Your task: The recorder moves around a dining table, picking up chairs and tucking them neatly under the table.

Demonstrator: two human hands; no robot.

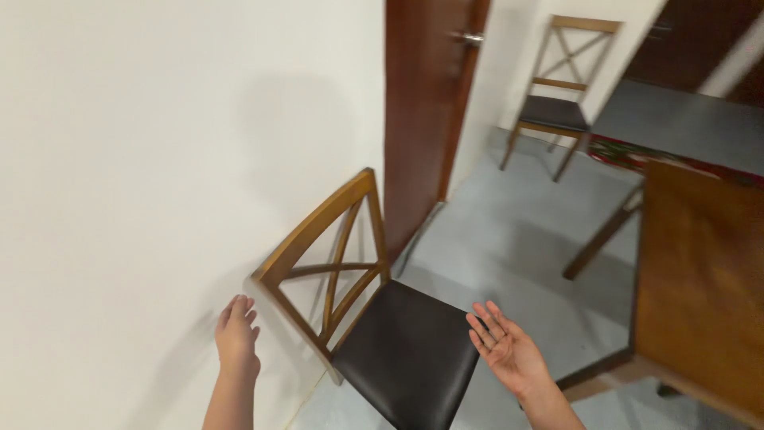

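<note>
A wooden chair [326, 239] with a crossed back and a dark seat [406, 350] stands close to the white wall. My left hand [237, 334] hovers just left of the chair's back post, fingers apart, holding nothing. My right hand [505, 346] is open, palm up, at the right edge of the seat, not gripping it.
A brown wooden table [700, 279] fills the right side. A second matching chair [561, 95] stands at the far wall beside a reddish-brown door [426, 103]. The floor [509, 231] is grey, with a patterned rug [629, 155] farther back.
</note>
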